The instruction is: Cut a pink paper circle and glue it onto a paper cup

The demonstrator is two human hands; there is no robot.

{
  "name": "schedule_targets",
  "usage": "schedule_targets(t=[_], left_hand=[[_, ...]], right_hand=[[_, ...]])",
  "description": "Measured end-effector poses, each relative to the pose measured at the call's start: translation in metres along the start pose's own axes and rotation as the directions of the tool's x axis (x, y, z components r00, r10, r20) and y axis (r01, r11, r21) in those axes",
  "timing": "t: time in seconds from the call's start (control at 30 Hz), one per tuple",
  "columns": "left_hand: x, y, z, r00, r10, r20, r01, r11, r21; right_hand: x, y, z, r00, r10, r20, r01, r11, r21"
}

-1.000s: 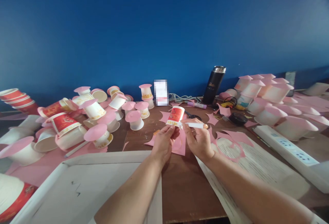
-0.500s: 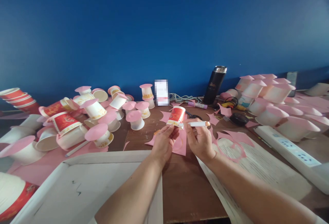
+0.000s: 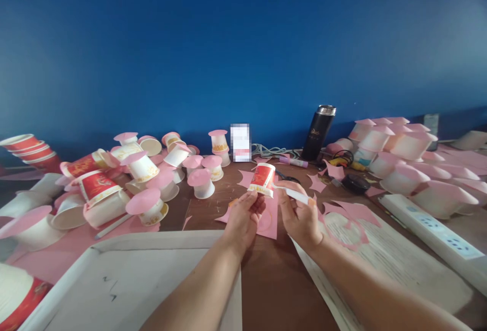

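My left hand (image 3: 245, 217) is closed around the lower part of a red and white paper cup (image 3: 262, 178) with gold trim, holding it slightly tilted above the table. In my right hand (image 3: 300, 217) is a white marker (image 3: 297, 195) with an orange end. Its thin tip points left at the cup's side; whether it touches cannot be made out. Beneath the cup lies a pink paper sheet (image 3: 269, 227) with a round outline. Pink paper scraps (image 3: 316, 183) are scattered close to my right hand.
Cups with pink paper discs (image 3: 144, 200) crowd the left, and more cups with pink tops (image 3: 437, 196) the right. A black flask (image 3: 318, 133) leans by the wall. A white power strip (image 3: 429, 224), printed paper (image 3: 395, 250) and a white box lid (image 3: 160, 275) lie nearer.
The marker has tilted, its orange end now lower, and my right hand has shifted slightly down and right. The cup stands a little more upright in my left hand. The view has tipped slightly upward.
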State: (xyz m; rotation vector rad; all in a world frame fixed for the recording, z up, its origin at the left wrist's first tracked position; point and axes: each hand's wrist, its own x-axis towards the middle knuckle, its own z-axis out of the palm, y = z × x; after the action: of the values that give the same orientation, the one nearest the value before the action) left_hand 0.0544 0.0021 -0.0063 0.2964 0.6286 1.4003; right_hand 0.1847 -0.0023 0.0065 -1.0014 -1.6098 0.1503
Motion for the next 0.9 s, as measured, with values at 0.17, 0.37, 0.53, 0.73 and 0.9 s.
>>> schedule_targets(t=[0.17,0.37,0.53,0.73,0.9], left_hand=[[0.0,0.002,0.001,0.999,0.01,-0.048,-0.013,0.999,-0.052],[-0.003,0.003,0.003,0.983,-0.177,0.045,0.182,0.974,-0.136],[-0.004,-0.001,0.002,0.968,-0.249,0.024,0.25,0.963,-0.096],[-0.007,-0.011,0.006,0.982,-0.182,0.046,0.175,0.977,0.126],[-0.004,-0.012,0.003,0.986,-0.164,0.029,0.158,0.976,0.149]], right_hand=[[0.004,0.024,0.007,0.923,0.364,-0.128,-0.317,0.904,0.285],[0.007,0.039,0.016,0.665,0.704,0.251,-0.708,0.485,0.514],[0.005,0.037,0.021,0.637,0.706,0.309,-0.704,0.371,0.605],[0.001,0.044,0.024,0.682,0.689,0.245,-0.656,0.427,0.622],[0.0,0.046,0.024,0.719,0.647,0.253,-0.654,0.509,0.56]])
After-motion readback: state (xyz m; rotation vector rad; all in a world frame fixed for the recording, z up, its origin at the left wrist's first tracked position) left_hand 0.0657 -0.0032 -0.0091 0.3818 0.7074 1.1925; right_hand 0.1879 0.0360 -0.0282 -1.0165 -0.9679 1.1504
